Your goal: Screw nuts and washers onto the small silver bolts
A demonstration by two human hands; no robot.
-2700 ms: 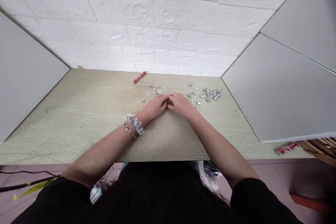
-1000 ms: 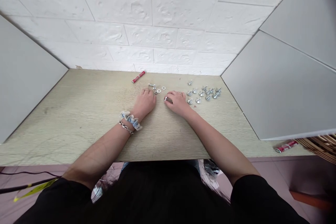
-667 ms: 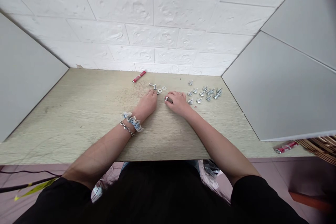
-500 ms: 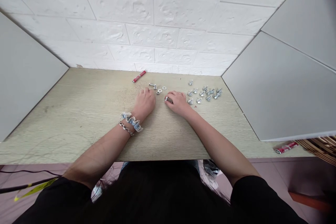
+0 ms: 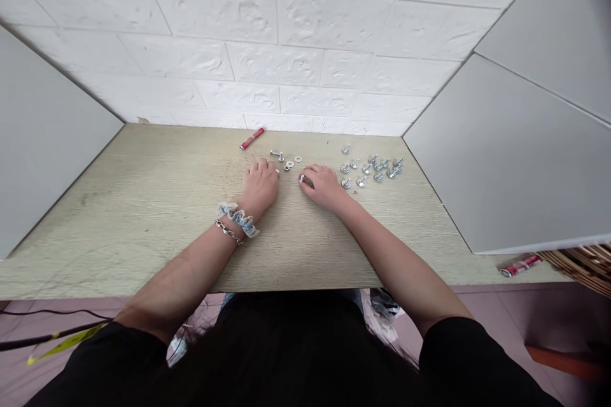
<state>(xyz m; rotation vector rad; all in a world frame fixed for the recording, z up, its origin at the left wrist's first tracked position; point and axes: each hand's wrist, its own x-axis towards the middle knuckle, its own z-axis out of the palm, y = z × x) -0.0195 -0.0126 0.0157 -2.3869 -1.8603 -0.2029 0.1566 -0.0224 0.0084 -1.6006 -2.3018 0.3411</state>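
L hand (image 5: 260, 186) moved left, palm-down; R hand (image 5: 323, 187) pinching metal pc (image 5: 302, 179).

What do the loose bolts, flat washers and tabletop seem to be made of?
The loose bolts look like metal, probably plated steel, from their silvery shine. The flat washers seem similar: pale, silvery rings. The tabletop looks matt and wooden, with fine streaky grain, though it could be printed laminate.

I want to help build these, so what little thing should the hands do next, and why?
Maybe the left hand should bring the flat washer to the bolt that the right hand seems to pinch, because that washer lies loose nearby and the grouped bolts seem to have washers on.
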